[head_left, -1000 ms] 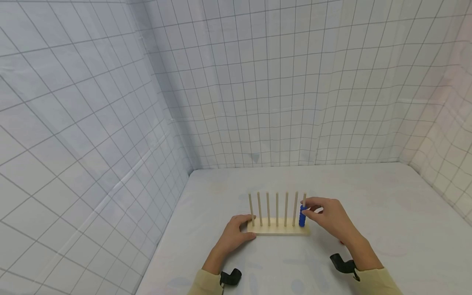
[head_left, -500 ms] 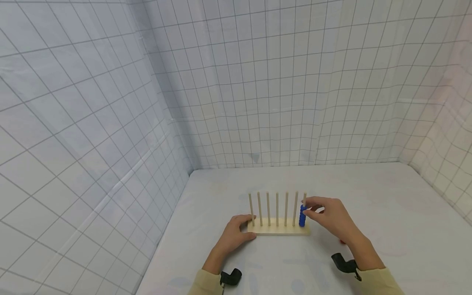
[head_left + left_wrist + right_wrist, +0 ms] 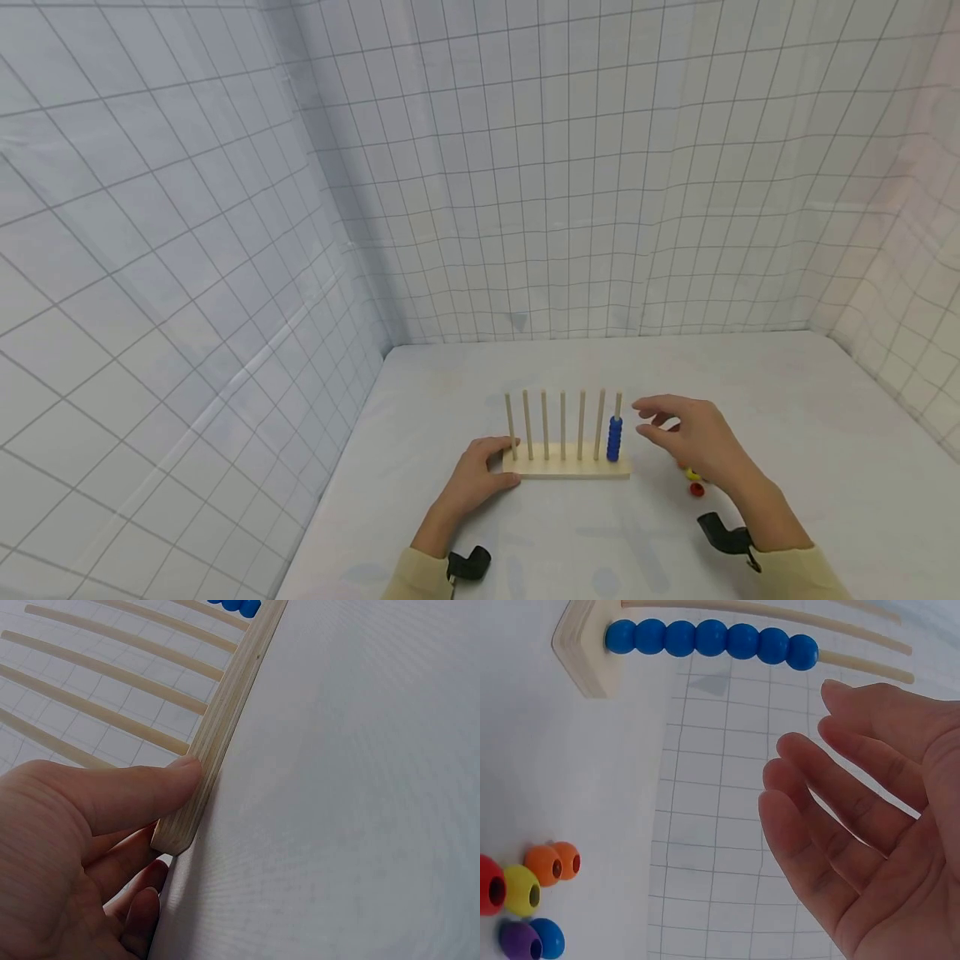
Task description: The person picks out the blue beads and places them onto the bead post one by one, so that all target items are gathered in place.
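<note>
A wooden peg board (image 3: 566,470) with several upright pegs stands on the table. Blue beads (image 3: 614,439) are stacked on its rightmost peg, and the tip of that peg shows above them. My left hand (image 3: 480,477) grips the board's left end; in the left wrist view the thumb (image 3: 142,795) presses the front edge while the other fingers lie behind. To the right of the stack my right hand (image 3: 693,437) hangs in the air with its fingers apart, holding nothing. The right wrist view shows that hand (image 3: 870,817) separate from the blue beads (image 3: 711,637).
Loose beads lie on the table below my right hand: a red bead (image 3: 489,886), a yellow bead (image 3: 521,891), orange beads (image 3: 544,865), a purple bead (image 3: 521,941) and a blue bead (image 3: 550,937). Gridded white cloth walls (image 3: 525,208) rise behind and at the sides.
My right hand has let go at the top of the blue beads and moved to the right, uncovering loose beads on the table. My left hand stays on the board.
</note>
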Motion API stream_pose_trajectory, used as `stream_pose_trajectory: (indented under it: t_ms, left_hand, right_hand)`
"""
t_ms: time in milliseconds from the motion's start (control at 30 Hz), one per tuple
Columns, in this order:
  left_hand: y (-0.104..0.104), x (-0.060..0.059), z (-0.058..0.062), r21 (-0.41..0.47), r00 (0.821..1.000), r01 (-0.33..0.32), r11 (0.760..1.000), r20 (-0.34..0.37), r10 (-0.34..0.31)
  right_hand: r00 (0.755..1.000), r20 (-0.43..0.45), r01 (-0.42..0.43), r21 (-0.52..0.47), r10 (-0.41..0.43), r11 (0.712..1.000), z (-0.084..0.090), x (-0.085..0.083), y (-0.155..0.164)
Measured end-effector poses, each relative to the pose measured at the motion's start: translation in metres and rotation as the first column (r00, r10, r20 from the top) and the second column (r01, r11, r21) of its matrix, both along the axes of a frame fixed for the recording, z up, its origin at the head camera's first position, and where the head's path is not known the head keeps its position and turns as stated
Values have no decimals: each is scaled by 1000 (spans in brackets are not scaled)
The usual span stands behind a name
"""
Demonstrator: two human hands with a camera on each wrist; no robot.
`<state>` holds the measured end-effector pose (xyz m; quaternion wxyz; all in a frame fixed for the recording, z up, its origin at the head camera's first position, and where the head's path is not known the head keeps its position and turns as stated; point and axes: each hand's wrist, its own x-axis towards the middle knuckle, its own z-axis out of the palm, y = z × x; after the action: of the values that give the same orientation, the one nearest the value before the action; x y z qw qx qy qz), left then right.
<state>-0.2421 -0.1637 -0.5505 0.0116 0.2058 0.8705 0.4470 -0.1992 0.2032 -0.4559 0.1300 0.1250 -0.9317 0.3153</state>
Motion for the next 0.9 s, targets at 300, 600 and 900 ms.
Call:
stream_pose_trajectory:
  t_ms: [300,600,900]
  left_hand:
    - [-1,2,1,-5,1000,3,1000,-5,-4]
    - [1,4,4,6,1000,12,1000,2,-12]
    - [0,4,5,6,1000,3,1000,1,-3]
  right_hand:
    - [1000,3,4,45,-4,999,-5,4,26]
    - [999,1,52,86,-52,995,-19,10,51]
    - [997,22,67,111,-70,992,-34,13,70]
